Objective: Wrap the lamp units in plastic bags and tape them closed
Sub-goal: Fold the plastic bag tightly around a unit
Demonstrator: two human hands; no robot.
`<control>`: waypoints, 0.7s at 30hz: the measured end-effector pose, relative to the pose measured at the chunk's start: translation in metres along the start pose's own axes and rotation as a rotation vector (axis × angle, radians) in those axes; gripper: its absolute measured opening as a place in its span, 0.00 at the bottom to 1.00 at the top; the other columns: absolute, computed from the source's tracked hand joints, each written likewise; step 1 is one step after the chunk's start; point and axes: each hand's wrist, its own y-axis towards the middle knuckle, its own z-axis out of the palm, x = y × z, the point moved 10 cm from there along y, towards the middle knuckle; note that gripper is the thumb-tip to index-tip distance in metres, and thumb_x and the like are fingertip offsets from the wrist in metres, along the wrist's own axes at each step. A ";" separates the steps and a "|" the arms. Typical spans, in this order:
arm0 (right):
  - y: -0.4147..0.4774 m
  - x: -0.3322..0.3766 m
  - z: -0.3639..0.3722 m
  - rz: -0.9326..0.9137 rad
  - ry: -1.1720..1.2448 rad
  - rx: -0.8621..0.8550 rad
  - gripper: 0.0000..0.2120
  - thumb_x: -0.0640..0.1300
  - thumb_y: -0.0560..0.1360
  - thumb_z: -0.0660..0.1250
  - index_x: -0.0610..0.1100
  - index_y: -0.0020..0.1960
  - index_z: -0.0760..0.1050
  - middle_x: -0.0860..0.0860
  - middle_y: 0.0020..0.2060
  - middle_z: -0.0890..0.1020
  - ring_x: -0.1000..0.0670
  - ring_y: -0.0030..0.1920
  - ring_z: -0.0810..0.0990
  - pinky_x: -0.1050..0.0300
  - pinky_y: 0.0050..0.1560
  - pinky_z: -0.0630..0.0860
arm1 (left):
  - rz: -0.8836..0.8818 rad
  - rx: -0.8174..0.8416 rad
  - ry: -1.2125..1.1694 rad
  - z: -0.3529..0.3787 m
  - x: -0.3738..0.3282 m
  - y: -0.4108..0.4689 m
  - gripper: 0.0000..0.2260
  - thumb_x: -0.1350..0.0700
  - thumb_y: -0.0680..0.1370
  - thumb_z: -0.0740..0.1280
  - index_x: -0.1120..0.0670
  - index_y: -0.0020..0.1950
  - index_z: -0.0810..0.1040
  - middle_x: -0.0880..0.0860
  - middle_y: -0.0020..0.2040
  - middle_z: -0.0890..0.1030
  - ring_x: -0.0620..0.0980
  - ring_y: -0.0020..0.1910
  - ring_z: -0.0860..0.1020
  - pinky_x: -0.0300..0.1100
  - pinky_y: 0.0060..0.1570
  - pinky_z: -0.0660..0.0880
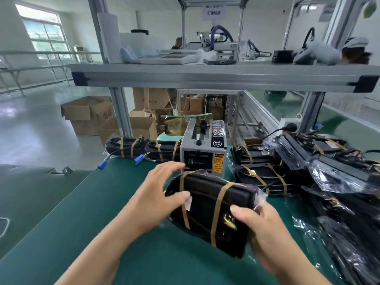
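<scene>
A black lamp unit (207,210) in a clear plastic bag, bound by two brown tape bands, is held tilted over the green table (86,219). My left hand (158,194) holds its left end, thumb pressing on the front by a small white label, fingers reaching over the top edge. My right hand (261,229) grips its right end, thumb on the front face. A grey tape dispenser (202,147) stands right behind the unit.
Taped, bagged units (261,177) lie right of the dispenser and more (141,149) behind it at the left. Loose bagged units (341,175) pile at the right edge. A metal shelf (205,76) spans overhead. Cardboard boxes (90,116) sit on the floor.
</scene>
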 end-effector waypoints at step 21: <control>0.170 -0.050 0.137 0.102 -0.673 -0.176 0.33 0.50 0.81 0.62 0.45 0.81 0.51 0.48 0.79 0.59 0.48 0.78 0.59 0.50 0.78 0.58 | -0.795 -0.421 -0.548 -0.076 0.227 0.057 0.26 0.36 0.70 0.74 0.59 0.47 0.83 0.54 0.42 0.85 0.56 0.39 0.83 0.48 0.39 0.78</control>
